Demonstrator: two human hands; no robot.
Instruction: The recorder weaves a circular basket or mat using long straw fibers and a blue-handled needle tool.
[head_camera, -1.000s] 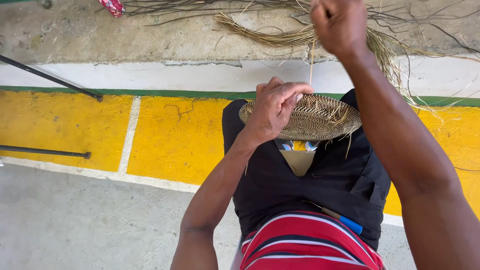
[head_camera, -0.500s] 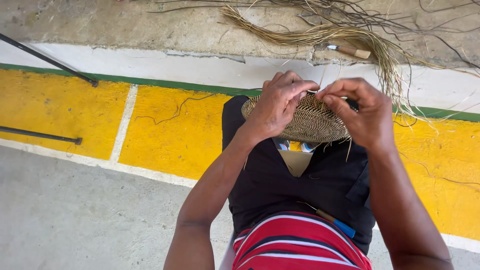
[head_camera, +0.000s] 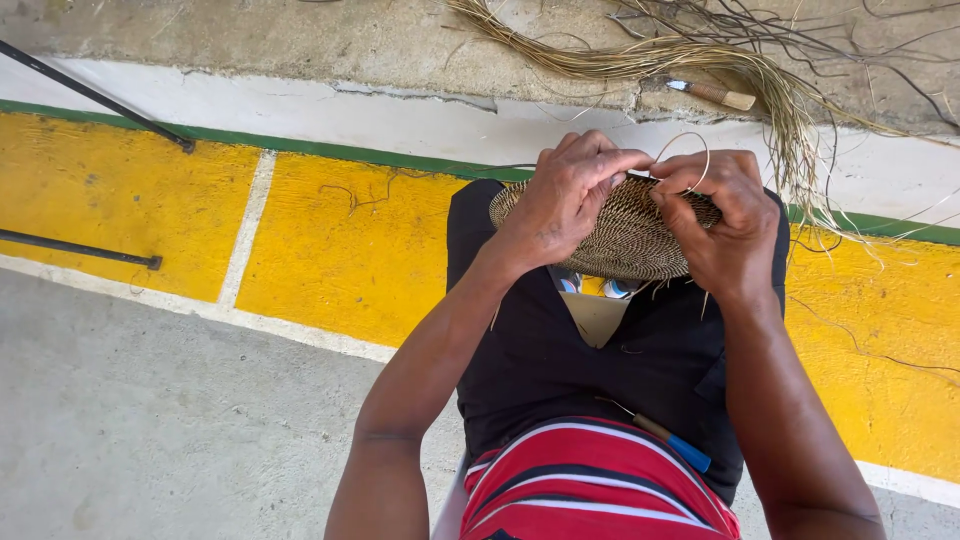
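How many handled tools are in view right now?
2. A wooden-handled tool lies on the concrete among the loose fibres; a blue-handled tool rests on the lap. Others may be hidden under the fibres.

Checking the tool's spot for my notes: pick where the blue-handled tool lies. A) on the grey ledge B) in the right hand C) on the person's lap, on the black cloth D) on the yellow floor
C: the blue-handled tool lies on the black cloth over the lap, below both hands, touched by neither.
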